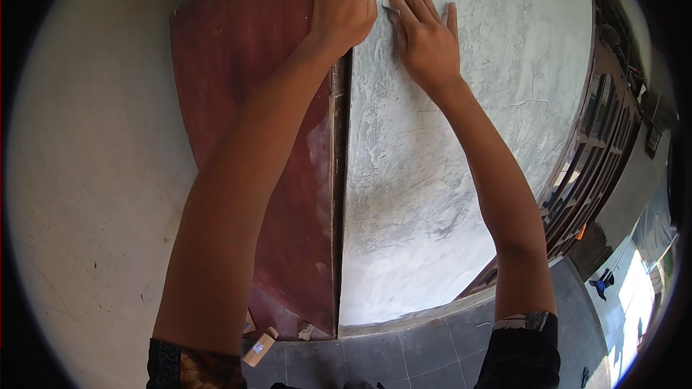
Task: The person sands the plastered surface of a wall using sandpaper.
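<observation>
Both arms reach up along a wall. My left hand (346, 3) lies near the top edge of a dark red wooden panel (238, 65), its fingers stretched upward beside the dark gap between panel and wall. To its right, my right hand (425, 32) rests with spread fingers on the grey-white plastered wall (447, 151). A thin, pale edge with a dark shadow shows by the thumb and index finger of my right hand; whether it is a sheet or a tool I cannot make out. Nothing visible is held in my left hand.
A beige wall (86, 173) stands at the left. Below is a grey tiled floor (375, 356) with a small cardboard box (260, 347) by the panel's foot. Brown window grilles (595, 144) are at the right, with a blue and black object (602, 284) on the ground.
</observation>
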`<state>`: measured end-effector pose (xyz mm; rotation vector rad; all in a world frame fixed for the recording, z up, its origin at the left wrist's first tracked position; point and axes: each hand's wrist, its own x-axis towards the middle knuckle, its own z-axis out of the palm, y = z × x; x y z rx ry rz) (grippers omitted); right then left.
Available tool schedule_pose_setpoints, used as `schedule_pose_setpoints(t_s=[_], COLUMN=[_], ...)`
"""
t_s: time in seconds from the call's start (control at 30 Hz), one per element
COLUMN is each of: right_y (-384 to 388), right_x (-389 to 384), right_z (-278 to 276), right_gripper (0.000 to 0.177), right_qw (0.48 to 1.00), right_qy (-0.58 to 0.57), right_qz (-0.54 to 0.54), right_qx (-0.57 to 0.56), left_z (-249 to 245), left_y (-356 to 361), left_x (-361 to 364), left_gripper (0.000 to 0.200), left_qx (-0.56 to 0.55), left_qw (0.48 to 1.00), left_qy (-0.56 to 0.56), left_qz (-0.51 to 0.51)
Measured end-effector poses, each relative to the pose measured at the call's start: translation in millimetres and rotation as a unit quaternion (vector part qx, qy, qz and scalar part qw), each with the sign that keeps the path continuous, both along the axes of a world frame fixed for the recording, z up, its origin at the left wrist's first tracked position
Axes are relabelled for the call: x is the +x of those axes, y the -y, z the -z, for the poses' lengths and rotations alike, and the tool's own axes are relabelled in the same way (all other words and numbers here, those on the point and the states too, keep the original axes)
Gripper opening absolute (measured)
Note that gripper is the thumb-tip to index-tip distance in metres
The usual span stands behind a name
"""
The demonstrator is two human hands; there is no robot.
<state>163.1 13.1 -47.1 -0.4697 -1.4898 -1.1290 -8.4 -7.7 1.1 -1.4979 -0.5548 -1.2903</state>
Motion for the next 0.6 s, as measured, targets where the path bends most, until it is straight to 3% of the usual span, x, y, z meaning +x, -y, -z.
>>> schedule_pose_setpoints(t_s=[0.07,0.13,0.3,0.4,0.5,0.6], right_y=[1.1,-2.0,3.2,-4.5,1.5,6.9], right_x=[-1.3,-1.3,-0.2,-3.1,-5.8,-6.0], right_z=[-45.5,-35.9,54.8,-17.8,-45.9,25.8], right_gripper=[0.043,0.043,0.046,0.043,0.041,0.044], right_qw=[1.0,1.0,0.998,0.999,1.0,0.999], right_qy=[-0.003,-0.006,0.009,-0.014,-0.002,0.009], right_qz=[-0.011,-0.02,0.015,-0.016,-0.024,-0.024], right_qx=[0.009,0.005,-0.056,0.029,0.004,-0.029], left_z=[3.9,3.5,3.9,4.9,3.6,3.0], left_y=[1.0,1.5,-1.7,1.1,0.3,-1.3], left_x=[2.1,1.1,0.6,3.5,3.4,2.3], left_gripper=[0.051,0.051,0.051,0.051,0.051,0.052], left_qx=[-0.007,0.001,0.007,0.005,-0.004,-0.002], left_qw=[1.0,0.999,0.999,0.999,0.999,0.999], left_qy=[-0.003,0.0,0.002,0.006,0.008,0.006], left_qz=[0.001,-0.037,-0.035,-0.035,-0.047,-0.036])
